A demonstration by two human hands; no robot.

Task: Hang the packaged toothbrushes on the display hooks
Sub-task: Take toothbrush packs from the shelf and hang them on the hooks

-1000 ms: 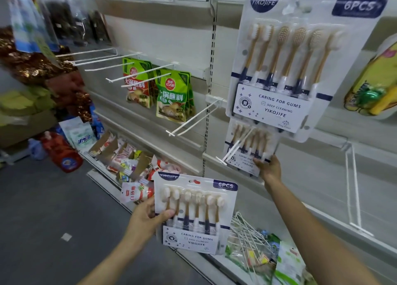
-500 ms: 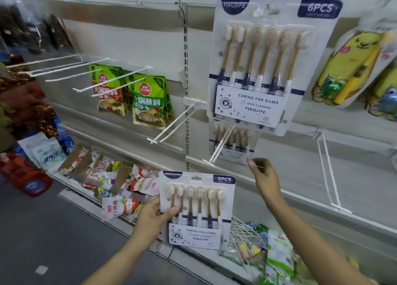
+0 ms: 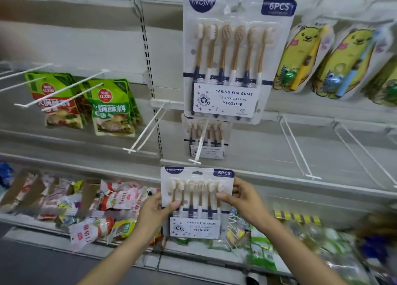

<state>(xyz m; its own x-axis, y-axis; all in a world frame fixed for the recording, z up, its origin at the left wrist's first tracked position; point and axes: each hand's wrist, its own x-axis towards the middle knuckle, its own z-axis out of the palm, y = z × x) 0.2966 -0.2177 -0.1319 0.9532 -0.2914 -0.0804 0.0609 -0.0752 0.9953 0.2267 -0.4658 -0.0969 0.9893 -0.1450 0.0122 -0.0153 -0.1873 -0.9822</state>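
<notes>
A six-piece toothbrush pack (image 3: 196, 201) is held upright in front of the shelf, below a white double-wire display hook (image 3: 199, 144). My left hand (image 3: 155, 211) grips its left edge, thumb on the front. My right hand (image 3: 245, 201) grips its right edge, thumb on the front too. A second pack (image 3: 206, 140) hangs far back on that hook. A large pack of the same kind (image 3: 232, 59) hangs on a higher hook, close to the camera.
Green sauce pouches (image 3: 111, 108) hang at left behind bare hooks (image 3: 62, 91). Another bare hook (image 3: 148, 130) juts out left of centre, more (image 3: 298, 149) at right. Yellow bear-shaped kids' toothbrush packs (image 3: 300, 57) hang upper right. Snack packets (image 3: 103, 205) fill the bottom shelf.
My right hand left the hung pack on the hook and came down to take the right edge of the pack in my left hand. The pack rose slightly toward the hook.
</notes>
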